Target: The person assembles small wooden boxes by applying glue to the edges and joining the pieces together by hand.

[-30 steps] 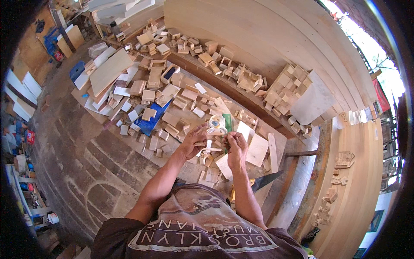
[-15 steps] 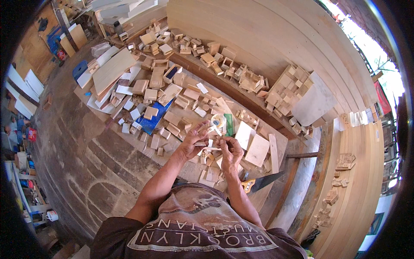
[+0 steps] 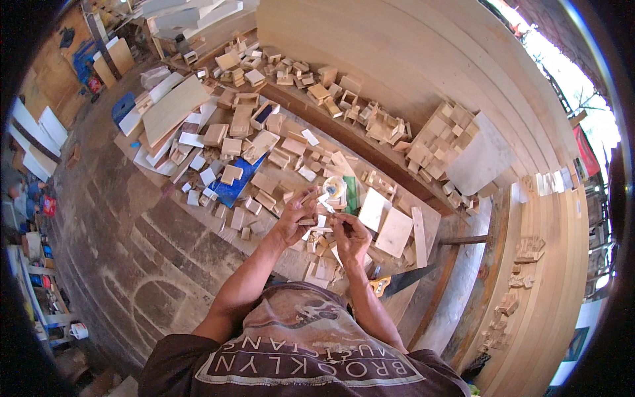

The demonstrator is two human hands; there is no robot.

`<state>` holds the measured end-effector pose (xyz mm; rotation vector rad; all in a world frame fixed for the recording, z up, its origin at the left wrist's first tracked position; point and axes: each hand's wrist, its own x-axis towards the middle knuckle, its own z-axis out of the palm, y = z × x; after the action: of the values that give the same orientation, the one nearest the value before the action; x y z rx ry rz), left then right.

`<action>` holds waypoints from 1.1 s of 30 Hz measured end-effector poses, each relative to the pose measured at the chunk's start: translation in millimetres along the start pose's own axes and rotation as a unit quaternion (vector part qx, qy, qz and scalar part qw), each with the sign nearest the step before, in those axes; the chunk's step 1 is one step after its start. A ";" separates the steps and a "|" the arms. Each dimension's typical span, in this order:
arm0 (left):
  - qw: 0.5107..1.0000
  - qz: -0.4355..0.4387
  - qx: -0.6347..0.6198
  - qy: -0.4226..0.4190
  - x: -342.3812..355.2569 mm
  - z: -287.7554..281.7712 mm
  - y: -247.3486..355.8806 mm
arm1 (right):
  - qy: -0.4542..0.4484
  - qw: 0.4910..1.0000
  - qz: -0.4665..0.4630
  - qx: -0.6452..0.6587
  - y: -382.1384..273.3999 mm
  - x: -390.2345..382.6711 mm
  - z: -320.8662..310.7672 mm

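Observation:
Over the work table, my left hand [image 3: 296, 218] is closed on a small wooden piece [image 3: 307, 222], its fingers curled round the edge. My right hand [image 3: 352, 237] is pinched close beside it, thumb and fingertips together; what lies between them is too small to make out. A pale strip [image 3: 321, 229] shows in the gap between both hands. Just beyond the fingertips stands a round whitish container [image 3: 335, 188] with a yellowish rim, and a narrow white piece [image 3: 324, 199] shows between it and my hands. A green flat piece [image 3: 350, 193] lies beside the container.
Wooden blocks and small box shapes [image 3: 264, 142] crowd the table, around a blue sheet [image 3: 237, 182]. Flat boards [image 3: 394, 231] lie right of my hands. A handsaw [image 3: 405, 280] with a yellow handle rests near my right forearm. More wooden pieces [image 3: 442, 135] are stacked at the back.
My right hand has shifted slightly left and lower, its fingertips turned closer to my left hand. The pale strip between the hands has changed angle a little. My left hand stays nearly in place.

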<state>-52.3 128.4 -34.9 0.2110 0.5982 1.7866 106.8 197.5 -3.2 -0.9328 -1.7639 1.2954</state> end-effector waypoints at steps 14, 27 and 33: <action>0.999 0.019 0.037 -0.002 2.3 -9.0 -1.6 | 0.020 0.955 -0.238 -0.175 -41.7 15.7 -7.6; 0.998 0.022 0.054 0.024 0.1 -6.8 -0.6 | 0.020 0.947 -0.243 -0.208 -42.7 13.8 -8.0; 0.999 0.022 0.044 0.021 -2.0 -4.8 1.2 | 0.045 0.964 -0.196 -0.173 -45.7 13.1 -5.8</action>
<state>-54.8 124.9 -38.1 0.2483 0.7083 1.8119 100.2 201.2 44.2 -0.7577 -2.0133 0.6958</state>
